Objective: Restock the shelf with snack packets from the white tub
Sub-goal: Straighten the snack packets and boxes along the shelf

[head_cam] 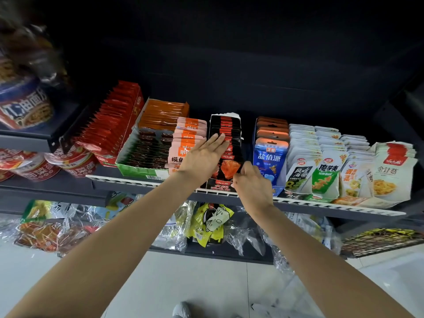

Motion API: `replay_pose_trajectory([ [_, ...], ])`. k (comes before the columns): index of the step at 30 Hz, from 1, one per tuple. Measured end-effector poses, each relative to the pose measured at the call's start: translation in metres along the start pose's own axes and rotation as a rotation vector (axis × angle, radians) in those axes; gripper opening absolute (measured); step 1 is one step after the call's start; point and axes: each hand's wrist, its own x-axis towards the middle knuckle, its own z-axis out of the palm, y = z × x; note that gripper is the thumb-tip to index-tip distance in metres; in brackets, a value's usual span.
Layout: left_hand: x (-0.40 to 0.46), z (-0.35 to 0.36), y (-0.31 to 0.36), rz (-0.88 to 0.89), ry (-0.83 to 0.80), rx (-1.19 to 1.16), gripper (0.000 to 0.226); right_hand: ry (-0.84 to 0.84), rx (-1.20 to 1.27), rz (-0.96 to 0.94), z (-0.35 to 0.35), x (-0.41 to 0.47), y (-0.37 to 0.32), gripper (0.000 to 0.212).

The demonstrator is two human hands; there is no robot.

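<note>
The row of black-and-red snack packets point(226, 143) stands in an open display box point(226, 117) at the middle of the shelf point(146, 180), its long axis running from the near rail toward the far dark back; both hands are on that row, so the coming move turns on pushing along that axis, away from the person. The left hand point(203, 157) lies flat with straight fingers resting on the packet tops, released and holding nothing; the right hand point(249, 183) is at the near right corner of the row, fingers curled round the edge of the front packet point(228, 167), pinching it; the right hand is the nearer to the row's front, and I judge it is seating that packet while the left presses the stack back.

Left of the row stand pink packets point(187, 143); beyond them a green-fronted box point(137, 166) of dark packets and, farther left, a red box point(114, 129) of red sachets; to the right a blue carton point(269, 157) of blue pouches, then white packets point(302, 157) in rows. The white tub is not in view.
</note>
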Motion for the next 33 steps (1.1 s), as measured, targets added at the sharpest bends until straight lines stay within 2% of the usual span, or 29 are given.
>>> replay_pose_trajectory([
  [3, 0.006, -0.001, 0.006, 0.019, 0.017, 0.016, 0.073, 0.004, -0.016, 0.002, 0.001, -0.001, 0.003, 0.038],
  [15, 0.006, -0.002, 0.009, -0.004, -0.008, -0.032, 0.076, 0.127, -0.033, -0.017, 0.002, -0.001, 0.011, 0.033],
  [19, 0.007, -0.001, 0.006, -0.036, -0.013, -0.052, 0.077, 0.122, -0.033, -0.003, 0.001, 0.006, 0.016, 0.034],
  [28, 0.010, 0.002, 0.016, 0.012, -0.021, -0.050, 0.076, 0.096, -0.022, -0.003, 0.007, -0.004, 0.020, 0.031],
  [32, 0.007, 0.002, 0.018, -0.004, 0.003, -0.097, 0.065, 0.015, 0.047, 0.023, 0.012, -0.004, 0.020, 0.010],
  [33, 0.008, 0.002, 0.019, -0.009, 0.031, -0.120, 0.060, 0.000, 0.085, 0.037, 0.013, -0.004, 0.019, 0.010],
])
